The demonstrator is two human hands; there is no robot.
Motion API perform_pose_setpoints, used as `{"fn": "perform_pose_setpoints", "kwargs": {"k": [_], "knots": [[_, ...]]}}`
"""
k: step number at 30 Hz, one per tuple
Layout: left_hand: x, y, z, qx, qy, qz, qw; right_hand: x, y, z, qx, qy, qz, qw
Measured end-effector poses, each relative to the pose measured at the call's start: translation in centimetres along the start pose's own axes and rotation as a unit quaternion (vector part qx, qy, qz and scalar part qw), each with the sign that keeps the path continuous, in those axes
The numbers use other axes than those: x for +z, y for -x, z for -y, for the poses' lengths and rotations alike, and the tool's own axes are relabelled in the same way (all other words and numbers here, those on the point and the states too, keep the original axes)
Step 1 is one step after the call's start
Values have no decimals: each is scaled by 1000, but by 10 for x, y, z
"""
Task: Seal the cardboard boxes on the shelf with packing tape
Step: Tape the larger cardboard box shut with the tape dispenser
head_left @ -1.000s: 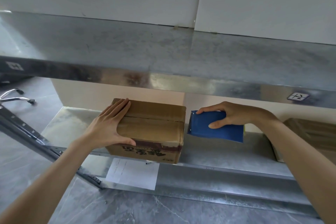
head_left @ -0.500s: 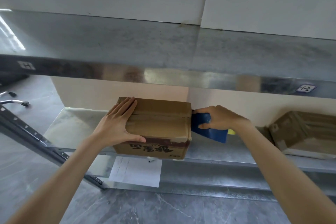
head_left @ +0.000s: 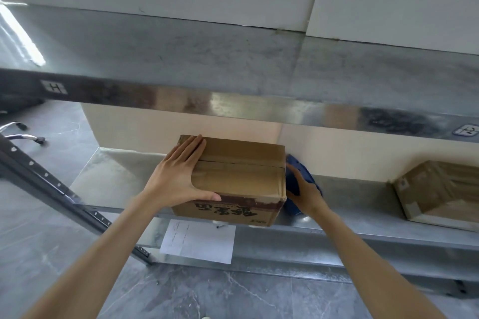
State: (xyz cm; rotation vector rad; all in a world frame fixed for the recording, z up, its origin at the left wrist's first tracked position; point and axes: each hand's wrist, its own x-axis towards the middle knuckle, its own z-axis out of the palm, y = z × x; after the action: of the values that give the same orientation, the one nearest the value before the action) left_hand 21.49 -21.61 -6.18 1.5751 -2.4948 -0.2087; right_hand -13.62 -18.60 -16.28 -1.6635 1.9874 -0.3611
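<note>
Now that my right hand (head_left: 307, 195), gripping the blue tape dispenser (head_left: 302, 169), has reached the box (head_left: 241, 179) mid-frame, flat left hand (head_left: 178, 176) pinning it, taping's probably next.

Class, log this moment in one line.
left hand: flat on cardboard box top | right hand: grips blue tape dispenser at box's right side | second box: farther right on shelf

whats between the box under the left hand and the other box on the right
Head view: the right hand grips a blue tape dispenser beside the first box, then bare shelf up to the other box.
</note>
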Motion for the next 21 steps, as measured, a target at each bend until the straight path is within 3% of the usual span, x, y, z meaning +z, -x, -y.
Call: {"fn": "perform_pose_setpoints", "kwargs": {"k": [8, 12, 17, 21], "knots": [[-2, 0, -1, -4, 28, 0, 1000, -16, 11, 10, -22, 69, 11, 997], [-3, 1, 1, 1, 59, 4, 998, -44, 22, 23, -28, 85, -57, 994], [-4, 0, 6, -4, 133, 13, 991, -64, 21, 73, -91, -136, -147, 976], [-2, 1, 8, -8, 170, 1, 985, -46, 28, 113, -149, -220, -110, 958]]}}
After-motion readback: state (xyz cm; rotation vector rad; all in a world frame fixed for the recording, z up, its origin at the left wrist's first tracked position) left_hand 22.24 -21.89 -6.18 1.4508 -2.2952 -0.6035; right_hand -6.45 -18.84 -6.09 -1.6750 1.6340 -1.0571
